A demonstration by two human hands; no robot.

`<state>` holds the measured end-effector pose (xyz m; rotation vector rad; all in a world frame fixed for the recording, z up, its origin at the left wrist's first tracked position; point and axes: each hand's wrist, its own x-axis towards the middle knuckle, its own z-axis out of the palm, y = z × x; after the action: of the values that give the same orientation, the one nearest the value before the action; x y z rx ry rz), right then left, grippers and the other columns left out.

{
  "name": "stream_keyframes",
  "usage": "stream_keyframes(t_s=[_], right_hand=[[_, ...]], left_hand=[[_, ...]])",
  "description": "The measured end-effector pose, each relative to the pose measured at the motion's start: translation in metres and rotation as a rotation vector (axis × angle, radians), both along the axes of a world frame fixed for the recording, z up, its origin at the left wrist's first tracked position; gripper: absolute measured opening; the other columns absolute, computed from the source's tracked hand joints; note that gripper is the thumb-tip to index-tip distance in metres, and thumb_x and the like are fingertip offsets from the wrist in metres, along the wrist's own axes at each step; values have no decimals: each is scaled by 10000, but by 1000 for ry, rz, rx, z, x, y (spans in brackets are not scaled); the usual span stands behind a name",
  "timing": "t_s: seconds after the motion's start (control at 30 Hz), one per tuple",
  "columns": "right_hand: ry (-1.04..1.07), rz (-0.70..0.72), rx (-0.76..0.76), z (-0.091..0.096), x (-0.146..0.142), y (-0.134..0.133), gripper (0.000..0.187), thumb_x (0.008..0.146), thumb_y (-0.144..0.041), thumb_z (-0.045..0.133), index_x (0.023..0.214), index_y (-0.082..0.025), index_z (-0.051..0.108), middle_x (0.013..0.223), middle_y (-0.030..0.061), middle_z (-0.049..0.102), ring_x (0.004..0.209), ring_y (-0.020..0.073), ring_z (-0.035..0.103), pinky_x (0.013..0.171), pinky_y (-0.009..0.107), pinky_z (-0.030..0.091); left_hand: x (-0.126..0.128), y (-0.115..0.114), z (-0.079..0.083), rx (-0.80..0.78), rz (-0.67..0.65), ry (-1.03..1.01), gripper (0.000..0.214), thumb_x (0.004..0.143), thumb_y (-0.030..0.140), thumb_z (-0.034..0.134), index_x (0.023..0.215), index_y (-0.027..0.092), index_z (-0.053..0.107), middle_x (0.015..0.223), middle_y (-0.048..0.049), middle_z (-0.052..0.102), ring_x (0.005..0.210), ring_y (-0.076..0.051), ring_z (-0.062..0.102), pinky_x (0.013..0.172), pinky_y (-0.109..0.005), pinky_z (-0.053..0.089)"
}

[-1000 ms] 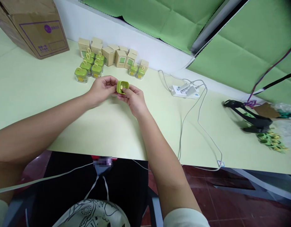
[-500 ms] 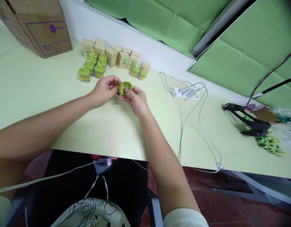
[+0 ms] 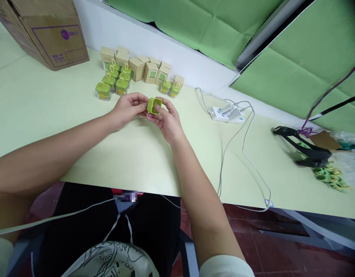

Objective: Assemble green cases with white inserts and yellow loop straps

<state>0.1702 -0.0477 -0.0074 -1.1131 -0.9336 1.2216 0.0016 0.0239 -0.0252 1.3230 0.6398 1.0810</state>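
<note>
A small green square cap (image 3: 153,104) is held above the pale table (image 3: 45,107), its hollow side turned toward me. My right hand (image 3: 167,121) pinches it with thumb and fingers, the thumb lying across its open side. My left hand (image 3: 128,108) is closed too, its fingertips touching the cap's left edge. Behind my hands stand several small clear jars with green lids (image 3: 111,81), and behind those a row of little tan cardboard boxes (image 3: 140,66).
A large brown carton (image 3: 43,30) sits at the back left. A white power strip (image 3: 227,113) with plugs and trailing white cables (image 3: 246,154) lies to the right. Farther right are a black tool (image 3: 302,143), green rings (image 3: 329,176) and plastic bags (image 3: 349,154).
The cap has turned slightly between my fingers and shifted a little to the right; my right thumb now lies over its opening. Both arms stay in place.
</note>
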Motion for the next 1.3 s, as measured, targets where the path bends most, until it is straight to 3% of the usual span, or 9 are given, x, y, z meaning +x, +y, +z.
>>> stream_keyframes(t_s=[0.17, 0.33, 0.47, 0.7, 0.93, 1.07, 1.3], right_hand=[[-85, -32, 105, 3, -4, -6, 718, 725, -551, 1027, 1329, -379, 678, 1279, 11, 799, 1149, 216, 804, 1005, 381, 700], [-128, -1, 96, 2, -5, -5, 748, 657, -526, 1066, 1308, -371, 731, 1310, 30, 821, 1203, 249, 797, 1012, 387, 699], [-92, 0, 87, 1, -4, -3, 774, 675, -518, 1055, 1364, -384, 729, 1344, 18, 829, 1219, 241, 784, 1013, 386, 703], [-235, -50, 150, -3, -2, -2, 698, 703, -413, 1044, 1345, -345, 780, 1390, 26, 824, 1231, 264, 767, 1055, 404, 693], [-409, 42, 270, -12, 5, 6, 806, 795, -630, 955, 1490, -300, 716, 1443, 65, 796, 1245, 279, 765, 1077, 438, 684], [-505, 37, 302, -16, 8, 11, 824, 831, -664, 924, 1534, -305, 690, 1472, 66, 786, 1208, 267, 776, 1062, 440, 695], [-492, 6, 314, -20, 9, 12, 807, 834, -650, 927, 1534, -336, 676, 1529, 67, 745, 1245, 272, 773, 1029, 424, 714]], left_hand=[[-1, 5, 0, 12, 70, 29, 336, 882, 395, 955, 1047, 195, 742, 877, -19, 806, 781, -162, 790, 875, -374, 702], [-1, 2, 3, 17, 49, 37, 354, 856, 425, 973, 1023, 180, 781, 1001, -71, 846, 924, -211, 818, 933, -411, 707], [-2, 2, 3, 65, 9, 37, 402, 776, 430, 1021, 1028, 188, 821, 1053, -83, 861, 944, -216, 823, 914, -397, 702], [-6, 6, 4, 165, 104, 130, 451, 758, 513, 1025, 962, 163, 826, 1030, -102, 872, 1052, -241, 812, 1007, -366, 672], [-5, 0, 13, 183, 123, 173, 498, 713, 593, 1026, 899, 168, 847, 1016, -107, 869, 1060, -261, 809, 1025, -406, 665], [-6, -1, 17, 176, 110, 178, 522, 661, 613, 1044, 881, 177, 861, 1031, -109, 875, 1070, -274, 809, 1038, -428, 663], [-8, 0, 14, 142, 47, 128, 436, 767, 543, 1009, 939, 170, 864, 1037, -105, 870, 1134, -288, 817, 1106, -453, 648]])
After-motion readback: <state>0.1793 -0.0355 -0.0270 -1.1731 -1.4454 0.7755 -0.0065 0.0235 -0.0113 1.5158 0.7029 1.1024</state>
